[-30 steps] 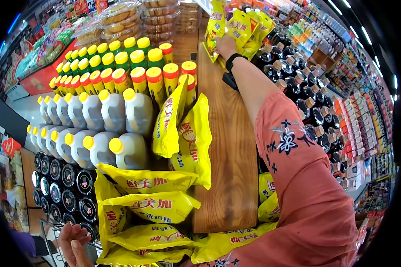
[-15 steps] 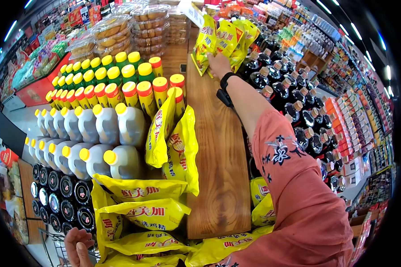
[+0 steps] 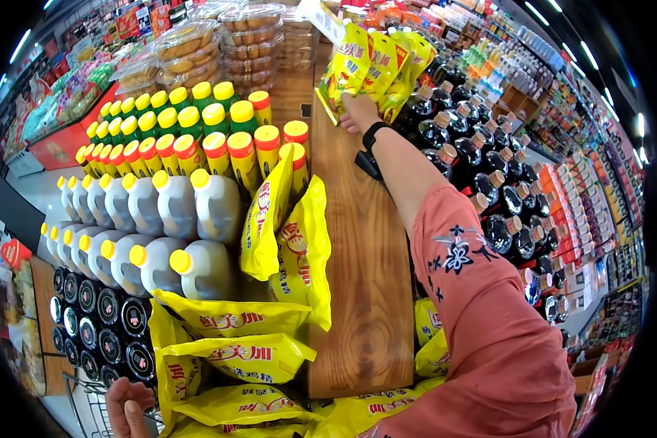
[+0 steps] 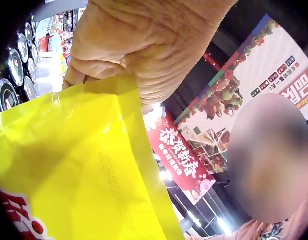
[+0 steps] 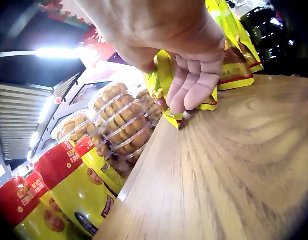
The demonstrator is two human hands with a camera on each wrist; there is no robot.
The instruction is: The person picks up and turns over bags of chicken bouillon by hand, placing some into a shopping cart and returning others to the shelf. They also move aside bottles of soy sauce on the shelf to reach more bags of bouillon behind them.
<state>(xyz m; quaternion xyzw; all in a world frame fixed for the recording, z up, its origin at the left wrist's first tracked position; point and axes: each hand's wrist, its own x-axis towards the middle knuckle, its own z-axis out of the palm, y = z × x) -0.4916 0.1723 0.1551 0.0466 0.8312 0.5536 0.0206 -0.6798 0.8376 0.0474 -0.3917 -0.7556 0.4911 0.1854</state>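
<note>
Your right grip sits at the foot of the upright packets. Three counted, standing on their short edges just beyond the grip, long axes vertical, printed faces toward you. Its fingertips curl onto the nearest packet's lower edge where it meets the desk; whether they grasp or merely touch cannot be told. Your left grip is clenched on the edge of one yellow packet. Two leaning packets stand nearer you than the right grip.
</note>
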